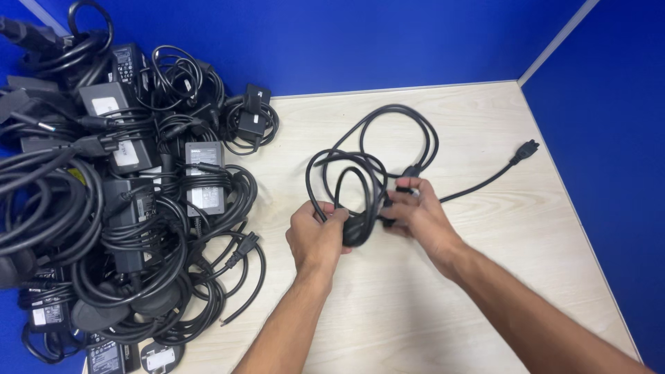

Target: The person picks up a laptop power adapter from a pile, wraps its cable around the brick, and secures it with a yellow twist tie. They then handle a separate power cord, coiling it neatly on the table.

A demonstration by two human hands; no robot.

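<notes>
Pile of black laptop power adapters (125, 201) left of the coiled black power cable (374, 149). Left hand (317, 235) grips the cable's loops, fingers closed. Right hand (415, 211) pinches the cable. Its plug end (528, 149) lies right, on the counter (429, 305).

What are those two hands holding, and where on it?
Both hold one black power cable: left hand gripping its gathered loops, right hand pinching the cord beside them.
</notes>
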